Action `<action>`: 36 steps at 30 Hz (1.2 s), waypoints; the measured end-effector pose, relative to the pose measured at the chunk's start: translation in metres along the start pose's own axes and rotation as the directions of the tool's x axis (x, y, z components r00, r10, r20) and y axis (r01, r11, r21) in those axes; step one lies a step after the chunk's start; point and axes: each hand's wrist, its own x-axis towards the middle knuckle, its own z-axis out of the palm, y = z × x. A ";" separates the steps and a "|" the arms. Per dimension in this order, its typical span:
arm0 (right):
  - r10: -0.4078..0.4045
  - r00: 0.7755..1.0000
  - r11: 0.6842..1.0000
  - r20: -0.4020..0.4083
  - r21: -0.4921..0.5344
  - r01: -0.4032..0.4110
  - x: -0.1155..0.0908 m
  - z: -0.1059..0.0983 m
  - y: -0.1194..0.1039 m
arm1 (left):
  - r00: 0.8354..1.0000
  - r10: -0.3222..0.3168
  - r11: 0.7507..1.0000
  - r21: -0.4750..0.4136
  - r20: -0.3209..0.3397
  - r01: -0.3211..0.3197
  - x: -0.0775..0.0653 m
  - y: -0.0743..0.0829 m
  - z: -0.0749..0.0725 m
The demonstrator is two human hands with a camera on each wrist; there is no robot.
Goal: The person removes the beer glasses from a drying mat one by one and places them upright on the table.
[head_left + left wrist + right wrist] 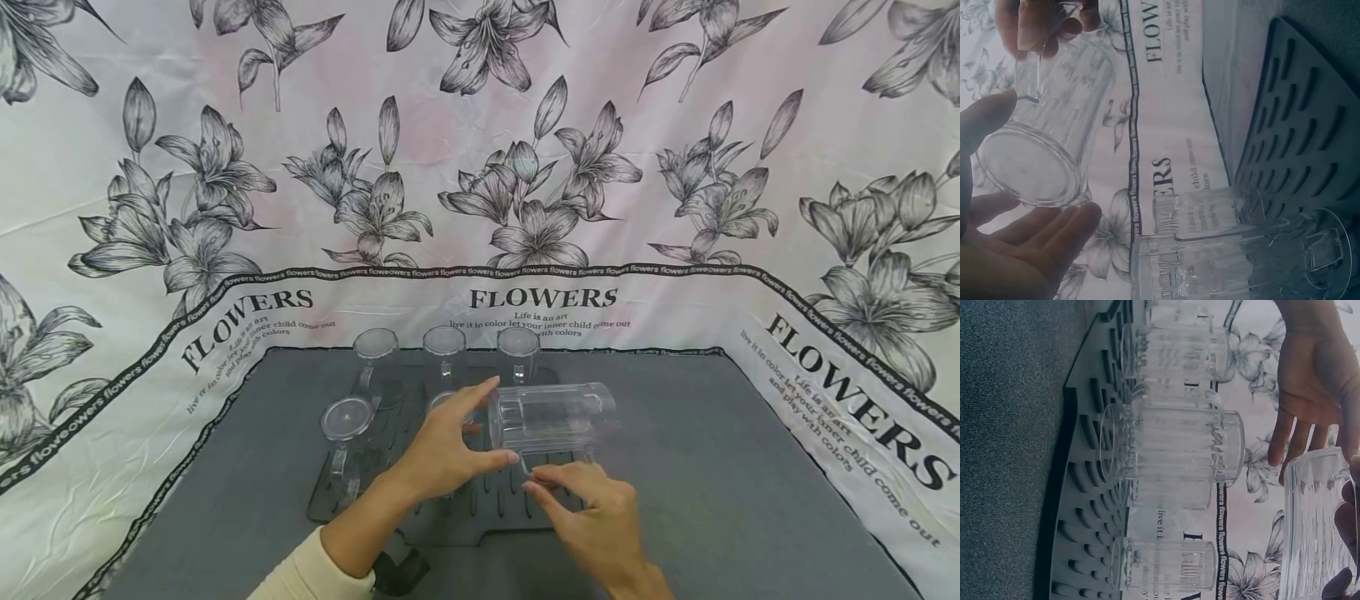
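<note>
A clear glass mug (558, 421) is held on its side in the air over the dark mat, its base facing left. My right hand (596, 512) pinches the mug's handle between thumb and fingers, also visible at the top of the left wrist view. At the base, my left hand (438, 442) spans the round bottom with thumb and fingers spread wide. In the left wrist view its fairly straight fingers (1054, 240) lie along the bottom rim, the thumb at the opposite side. The right wrist view shows this left palm (1316, 375) facing the mug.
Several more glass mugs stand upside down on the dark slotted drying mat (517, 504), such as a front left mug (347, 421) and a back right mug (517, 343). One is partly hidden behind my left hand. A flower-printed cloth (540, 167) rises behind the grey tabletop (720, 500).
</note>
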 end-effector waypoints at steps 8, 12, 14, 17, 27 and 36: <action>-0.028 0.997 0.999 0.066 0.022 0.027 0.002 -0.001 -0.002 | 0.999 -0.028 0.999 -0.045 -0.043 0.026 -0.001 -0.001 -0.002; -0.062 0.994 0.998 0.090 0.016 0.061 0.006 -0.003 -0.005 | 0.996 -0.051 0.996 -0.071 -0.071 0.046 -0.003 -0.003 -0.003; -0.060 0.996 0.998 0.060 0.005 0.060 0.009 -0.006 -0.006 | 0.995 -0.056 0.995 -0.084 -0.083 0.049 -0.004 -0.003 -0.004; -0.055 0.997 0.998 -0.044 -0.006 0.055 0.013 -0.010 -0.006 | 0.993 -0.062 0.993 -0.102 -0.103 0.052 -0.005 -0.004 -0.005; 0.500 0.850 0.865 -0.165 0.130 -0.484 0.008 -0.019 -0.011 | 0.979 -0.109 0.978 -0.194 -0.172 0.075 -0.008 -0.006 -0.010; 0.652 0.749 0.691 0.115 0.317 -0.650 0.007 -0.008 -0.021 | 0.969 -0.139 0.951 -0.299 -0.204 0.074 -0.008 -0.008 -0.006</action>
